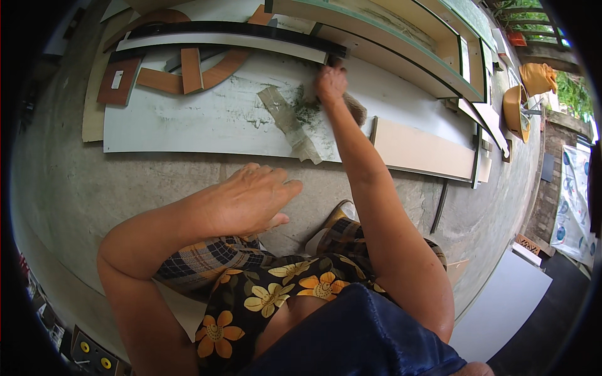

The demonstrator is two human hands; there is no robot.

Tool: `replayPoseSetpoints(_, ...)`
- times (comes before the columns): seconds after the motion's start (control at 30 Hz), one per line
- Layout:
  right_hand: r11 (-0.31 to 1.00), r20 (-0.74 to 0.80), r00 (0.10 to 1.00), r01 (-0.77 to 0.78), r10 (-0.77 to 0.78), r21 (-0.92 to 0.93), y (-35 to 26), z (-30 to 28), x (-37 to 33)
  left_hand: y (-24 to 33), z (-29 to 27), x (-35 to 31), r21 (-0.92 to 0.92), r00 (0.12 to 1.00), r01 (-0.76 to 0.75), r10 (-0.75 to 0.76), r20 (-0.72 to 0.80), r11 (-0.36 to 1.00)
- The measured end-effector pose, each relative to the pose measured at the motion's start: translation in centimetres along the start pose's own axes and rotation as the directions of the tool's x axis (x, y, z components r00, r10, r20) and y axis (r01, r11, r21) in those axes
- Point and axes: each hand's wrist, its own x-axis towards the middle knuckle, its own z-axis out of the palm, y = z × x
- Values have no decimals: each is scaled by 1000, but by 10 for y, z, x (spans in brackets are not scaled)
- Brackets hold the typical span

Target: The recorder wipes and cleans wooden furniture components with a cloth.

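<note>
My right hand [331,83] reaches far forward over a white panel [207,128], by the end of a long black-edged white board [232,41]. Its fingers are closed; what they hold, if anything, is hidden. A brown, fuzzy-looking thing [356,110] shows partly behind my right wrist. Green-grey dust and crumbs lie on the panel beside a wrinkled strip of clear tape [285,122]. My left hand [254,197] hangs over the concrete floor in front of my knees, fingers loosely bent and apart, holding nothing.
A long open cabinet frame [389,56] stands at the far right of the panel. A beige board [421,150] lies nearer. Brown wood pieces [192,70] lie at the far left, and a yellow hard-shell helmet [515,113] sits at the right.
</note>
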Motion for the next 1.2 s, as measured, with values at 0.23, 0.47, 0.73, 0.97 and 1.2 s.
replayPoseSetpoints(0.23,971,116,984,110,-137,214,-8,-37,-51,-2,-1,-12,17,1000,23,-23,-1,1000)
replayPoseSetpoints(0.47,954,192,981,-87,31,287,-37,-56,-54,-7,4,-23,14,1000,-1,1,-24,1000)
replayPoseSetpoints(0.73,954,160,987,-49,2,295,-97,-51,-9,-9,7,-25,16,998,-38,39,-57,999)
replayPoseSetpoints(0.97,957,187,982,-74,21,281,-65,-59,-28,-13,8,-31,11,999,-13,14,-52,1000)
replayPoseSetpoints(1.2,931,-8,938,-343,347,120,8,-32,4,-18,14,-32,-8,993,-66,65,-97,998)
